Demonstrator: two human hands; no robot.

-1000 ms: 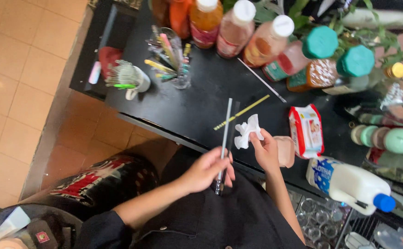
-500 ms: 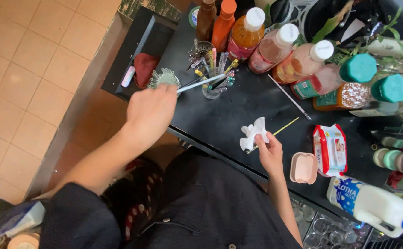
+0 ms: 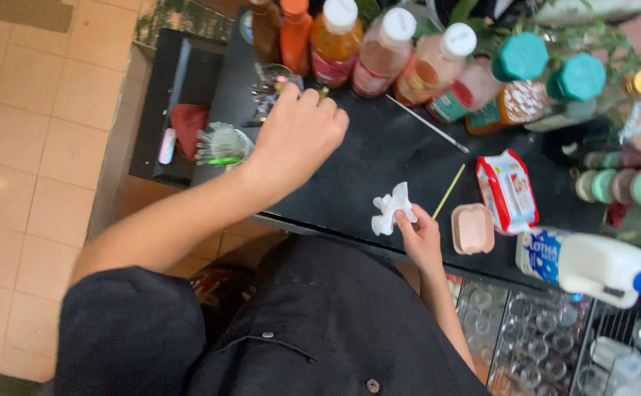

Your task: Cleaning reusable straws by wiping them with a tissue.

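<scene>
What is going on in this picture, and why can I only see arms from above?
The camera sits on a person's head and looks down, so you see their own two arms. The left hand reaches to a glass of utensils at the back of a black counter. The right hand holds a crumpled white tissue. Nearby lie a yellow stick, a small pink box, a pack of wipes and a white jug. Bottles stand behind.
</scene>
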